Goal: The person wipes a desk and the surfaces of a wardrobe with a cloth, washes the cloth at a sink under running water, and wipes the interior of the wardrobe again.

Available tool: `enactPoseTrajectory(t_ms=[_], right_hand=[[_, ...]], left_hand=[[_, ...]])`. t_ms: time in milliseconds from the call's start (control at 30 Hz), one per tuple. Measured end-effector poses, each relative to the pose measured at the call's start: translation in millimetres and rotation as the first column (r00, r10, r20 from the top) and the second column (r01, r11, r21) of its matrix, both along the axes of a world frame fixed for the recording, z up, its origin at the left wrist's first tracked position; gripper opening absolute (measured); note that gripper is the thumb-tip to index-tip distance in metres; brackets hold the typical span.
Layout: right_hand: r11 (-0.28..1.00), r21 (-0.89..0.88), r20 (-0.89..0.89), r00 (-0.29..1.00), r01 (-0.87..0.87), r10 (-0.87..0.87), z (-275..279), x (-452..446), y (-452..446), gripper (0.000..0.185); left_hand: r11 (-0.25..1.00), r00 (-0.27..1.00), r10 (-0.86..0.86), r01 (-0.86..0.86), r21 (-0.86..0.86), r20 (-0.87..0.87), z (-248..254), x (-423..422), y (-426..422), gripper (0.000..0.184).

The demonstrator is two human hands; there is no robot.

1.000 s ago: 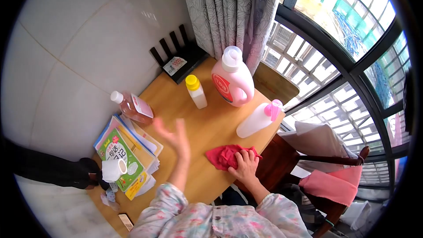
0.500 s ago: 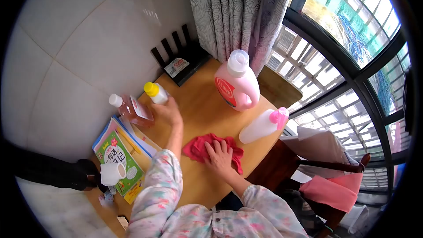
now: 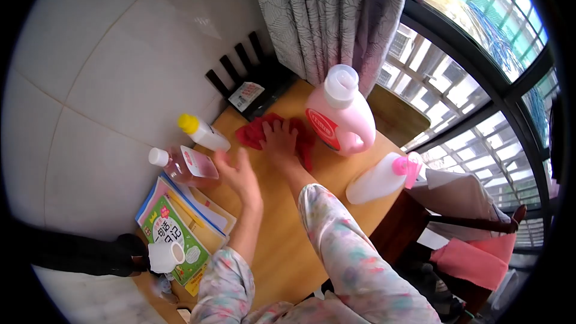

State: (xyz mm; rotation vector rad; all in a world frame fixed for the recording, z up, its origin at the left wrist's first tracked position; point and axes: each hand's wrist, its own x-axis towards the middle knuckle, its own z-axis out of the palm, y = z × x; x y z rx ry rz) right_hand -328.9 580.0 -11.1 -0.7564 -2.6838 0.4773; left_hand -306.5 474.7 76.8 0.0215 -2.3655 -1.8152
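A crumpled red cloth [image 3: 305, 138] lies on the wooden table near its back, left of the pink detergent bottle. My right hand [image 3: 280, 142] presses on it from above, fingers bent over the fabric. To the left, my left hand [image 3: 238, 175] is raised with fingers apart and nothing in it. Just beyond that hand stands a white bottle with a yellow cap [image 3: 207, 137]. Beside it is a clear bottle of pinkish liquid with a white cap [image 3: 195, 167], close to my left fingers.
A pink detergent bottle [image 3: 345, 117] and a white spray bottle with a pink head [image 3: 378, 180] stand along the table's right side. A black router [image 3: 255, 93] sits in the back corner. Books [image 3: 171, 237] with a white cup [image 3: 165, 257] lie at the left. A chair [image 3: 474, 222] stands at the right.
My right hand has slid the red cloth away from me toward the router. My left hand has let go of the yellow-capped bottle and drawn back from it. The view has shifted slightly.
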Motion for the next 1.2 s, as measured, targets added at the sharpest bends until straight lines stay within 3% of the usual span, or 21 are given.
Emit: enactPoseTrajectory(t_ms=[67, 133, 200, 233, 267, 333, 433, 500, 567, 600, 633, 667, 733, 800, 833, 900, 933, 1000, 1033, 1100, 1200], right_hand=[[0.999, -0.008, 0.007, 0.999, -0.031, 0.031, 0, 20, -5, 0.049], [0.996, 0.041, -0.054, 0.995, -0.085, 0.087, -15, 56, -24, 0.048], [0.984, 0.066, -0.123, 0.977, -0.164, 0.171, -45, 102, -47, 0.049], [0.974, 0.076, -0.162, 0.961, -0.212, 0.222, -61, 127, -59, 0.050], [0.960, 0.087, -0.201, 0.939, -0.265, 0.278, -76, 151, -69, 0.052], [0.958, 0.122, -0.220, 0.935, -0.258, 0.280, -40, 222, -86, 0.050], [0.943, -0.095, -0.124, 0.944, -0.319, 0.307, -5, 279, -92, 0.051], [0.921, -0.193, -0.170, 0.936, -0.340, 0.310, 11, 297, -88, 0.046], [0.933, -0.243, -0.503, 0.857, -0.264, 0.111, 45, 314, -67, 0.041], [0.987, -0.152, -0.469, 0.883, -0.055, -0.023, 44, 333, -53, 0.043], [0.932, -0.329, -0.554, 0.769, 0.149, -0.319, 43, 345, -34, 0.051], [0.812, -0.567, -0.557, 0.663, 0.137, -0.500, 47, 347, -4, 0.068], [0.805, -0.542, -0.544, 0.628, 0.243, -0.556, 83, 340, 46, 0.078], [0.730, -0.682, -0.492, 0.764, -0.041, -0.417, 100, 333, 89, 0.083], [0.601, -0.788, -0.419, 0.831, -0.134, -0.365, 102, 329, 102, 0.084], [0.265, -0.932, -0.307, 0.927, -0.247, -0.214, 95, 319, 118, 0.086], [0.271, -0.925, -0.319, 0.931, -0.266, -0.175, 88, 313, 119, 0.088], [0.283, -0.910, -0.341, 0.935, -0.303, -0.095, 70, 294, 113, 0.092], [0.422, -0.846, -0.373, 0.927, -0.325, -0.034, 55, 283, 107, 0.093], [0.661, -0.656, -0.405, 0.909, -0.366, 0.101, 30, 259, 88, 0.095], [0.660, -0.665, -0.478, 0.878, -0.349, -0.017, 49, 234, 56, 0.081]], left_hand=[[0.925, 0.934, -0.358, 0.351, 0.146, 0.021, 10, 42, 12, 0.053], [0.842, 0.844, -0.532, 0.536, 0.056, -0.074, 10, 68, 32, 0.048], [0.725, 0.711, -0.686, 0.647, 0.238, 0.157, 14, 87, 63, 0.046], [0.678, 0.676, -0.729, 0.693, 0.245, 0.105, 17, 101, 80, 0.050], [0.673, 0.665, -0.739, 0.733, 0.097, 0.107, 20, 111, 91, 0.054], [0.827, 0.818, -0.560, 0.561, -0.034, -0.130, 8, 133, 119, 0.052], [0.900, 0.901, -0.433, 0.434, -0.046, 0.039, 12, 146, 140, 0.049], [0.831, 0.809, -0.556, 0.548, 0.098, 0.189, 17, 153, 148, 0.050], [0.776, 0.725, -0.629, 0.608, 0.169, 0.280, 15, 146, 156, 0.048], [0.765, 0.701, -0.639, 0.621, 0.169, 0.317, 10, 138, 161, 0.046], [0.763, 0.706, -0.630, 0.640, 0.087, 0.323, 5, 134, 162, 0.044], [0.756, 0.713, -0.619, 0.655, 0.004, 0.329, 7, 130, 161, 0.041], [0.705, 0.777, -0.576, 0.629, -0.327, 0.253, 31, 124, 149, 0.037], [0.825, 0.849, -0.504, 0.528, -0.201, 0.161, 22, 120, 128, 0.035], [0.869, 0.879, -0.462, 0.476, -0.137, 0.118, 12, 116, 114, 0.035], [0.846, 0.861, -0.453, 0.497, -0.193, 0.232, -11, 94, 84, 0.032], [0.859, 0.865, -0.478, 0.496, -0.122, 0.155, -10, 89, 68, 0.033], [0.864, 0.891, -0.446, 0.453, -0.220, 0.083, -4, 86, 40, 0.033], [0.869, 0.907, -0.416, 0.419, -0.264, 0.069, -7, 87, 28, 0.033], [0.906, 0.917, -0.399, 0.391, -0.164, -0.015, -27, 86, 2, 0.029], [0.937, 0.954, -0.279, 0.296, -0.187, 0.113, 16, 95, -38, 0.025]])
